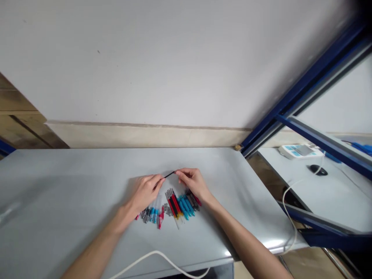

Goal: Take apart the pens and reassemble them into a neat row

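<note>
A thin black pen refill (169,174) is stretched slantwise between my two hands, above the table. My left hand (147,190) is closed on its lower left end. At the upper right end, my right hand (192,181) pinches it between thumb and fingers. Below the hands lie red and black refills (173,204) in a row, with yellowish tips. Blue pen barrels (186,206) and dark grey barrels (193,200) lie to their right, partly under my right hand. Clear pen parts with coloured ends (151,214) lie by my left wrist, near small grey pieces (167,209).
The grey table (72,186) meets a white wall (162,69) at the back. A white cable (157,252) loops over the front edge. To the right, past a blue metal frame (270,104), a second table holds a black mouse (318,169) and a white device (300,151).
</note>
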A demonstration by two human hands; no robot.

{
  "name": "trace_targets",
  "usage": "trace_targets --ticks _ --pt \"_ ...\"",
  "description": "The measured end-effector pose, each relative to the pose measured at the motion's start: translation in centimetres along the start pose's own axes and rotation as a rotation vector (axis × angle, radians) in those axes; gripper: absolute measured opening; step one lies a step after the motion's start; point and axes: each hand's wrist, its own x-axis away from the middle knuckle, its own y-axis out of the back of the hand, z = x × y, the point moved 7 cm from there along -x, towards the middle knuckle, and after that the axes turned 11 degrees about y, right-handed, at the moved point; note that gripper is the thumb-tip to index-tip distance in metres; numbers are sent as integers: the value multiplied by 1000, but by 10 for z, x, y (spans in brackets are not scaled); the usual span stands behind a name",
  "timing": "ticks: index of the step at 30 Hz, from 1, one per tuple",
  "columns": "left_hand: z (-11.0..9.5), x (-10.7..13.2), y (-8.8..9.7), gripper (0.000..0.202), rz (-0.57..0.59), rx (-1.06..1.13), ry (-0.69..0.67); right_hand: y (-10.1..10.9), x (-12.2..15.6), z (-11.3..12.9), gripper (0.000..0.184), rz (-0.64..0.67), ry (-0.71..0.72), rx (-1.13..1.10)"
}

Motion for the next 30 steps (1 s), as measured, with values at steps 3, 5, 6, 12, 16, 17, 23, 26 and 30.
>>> trace_targets --ticks 3,5,6,12,16,17,23,26,30 --pt "-4 1 -2 31 24 -4 -35 -3 1 -1 44 -8 -9 -105" --pt "-5 1 -2 31 32 -10 -47 -4 1 0 45 -15 -16 -121" --pt "-5 0 -1 31 36 -9 -49 -4 1 1 45 -18 -18 -121" --pt "1 -1 -1 25 42 -18 -3 13 -1 12 33 -174 37 -125" --pt "12 -5 3 22 1 -100 107 36 -1 13 28 -312 34 -149" --pt "16 -7 5 22 -8 -123 135 38 -1 14 27 -310 35 -139" --pt "35 -13 16 18 -2 -275 260 8 2 25 24 -16 117 178" --pt "40 -14 21 16 3 -318 276 -14 7 31 22 164 177 353" --pt "39 -14 21 18 65 -352 281 -24 11 32 21 305 192 541"
